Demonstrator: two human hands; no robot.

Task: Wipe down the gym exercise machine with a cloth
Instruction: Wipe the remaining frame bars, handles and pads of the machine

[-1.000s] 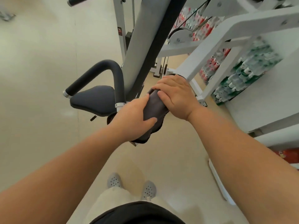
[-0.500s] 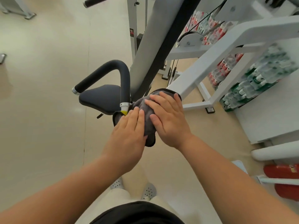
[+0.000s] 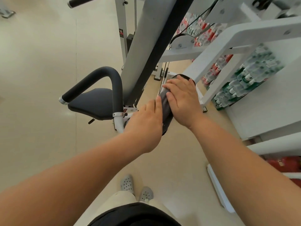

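- A person is wiping a gym machine, with a dark grey cloth (image 3: 166,110) wrapped round its slanting white bar (image 3: 216,53).
- The right hand (image 3: 182,100) is curling its fingers over the top of the cloth, with the thumb lying on the near side.
- The left hand (image 3: 145,119) is pressing nearly straight fingers against the cloth's lower part. Whether its thumb is hooking underneath cannot be told.
- The bar's long axis is running from 7 o'clock up to 1 o'clock, and the cloth is lying along it between the two hands.
- Bare bar is stretching away at 1 o'clock from the right hand, the nearer one, so an upward stroke would likely be led by it.
- The left hand is sitting nearer the lower end, at 7 o'clock.
- A black seat (image 3: 96,101) and a padded handle (image 3: 97,75) are standing at 9 o'clock.
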